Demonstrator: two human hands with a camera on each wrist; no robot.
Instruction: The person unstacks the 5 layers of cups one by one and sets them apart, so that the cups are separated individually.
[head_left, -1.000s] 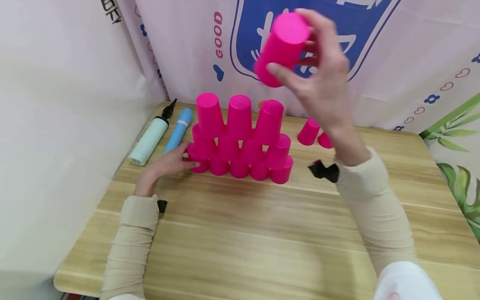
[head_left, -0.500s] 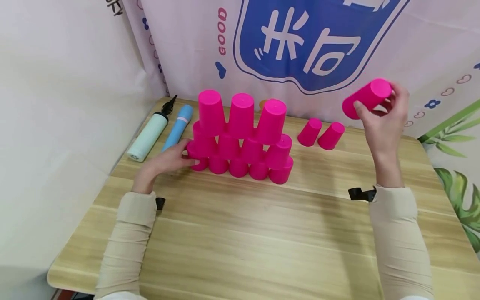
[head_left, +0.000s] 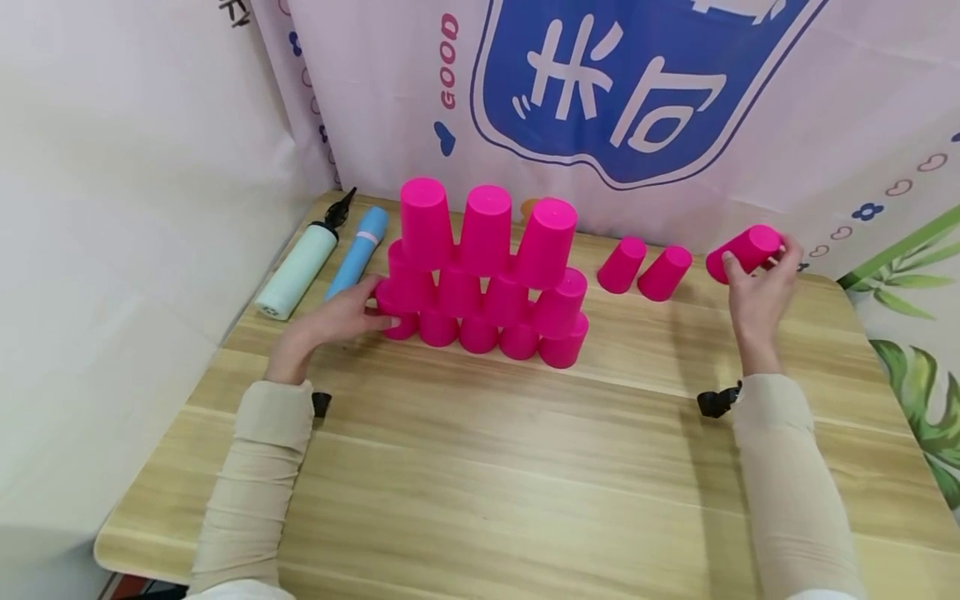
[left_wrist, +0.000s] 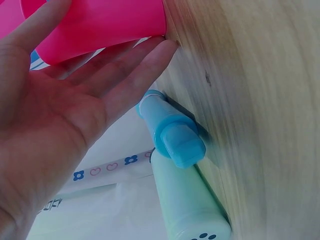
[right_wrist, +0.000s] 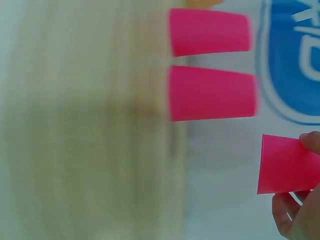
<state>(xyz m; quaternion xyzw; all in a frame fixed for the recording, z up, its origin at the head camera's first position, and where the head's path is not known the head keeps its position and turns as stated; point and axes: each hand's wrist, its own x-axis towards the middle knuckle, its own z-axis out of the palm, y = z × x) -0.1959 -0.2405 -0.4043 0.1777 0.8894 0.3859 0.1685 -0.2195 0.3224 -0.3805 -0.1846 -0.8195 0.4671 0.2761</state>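
Note:
Upside-down pink plastic cups form a stepped stack; the top row has three, including its middle cup. My left hand holds the bottom row's left-end cup, thumb in front and fingers behind. In the left wrist view, the fingers lie fairly straight along that pink cup. At the back right, my right hand grips a tilted pink cup between thumb and fingers. The right wrist view shows this cup off to the side of two standing cups.
Two pink cups, a left one and a right one, stand right of the stack. A mint-green hand pump and a blue tube-shaped object lie at the back left. A printed curtain hangs behind the wooden table.
My right hand has carried its cup from above the stack to the right, then down toward the table's back right. The left hand stays at the bottom-left cup.

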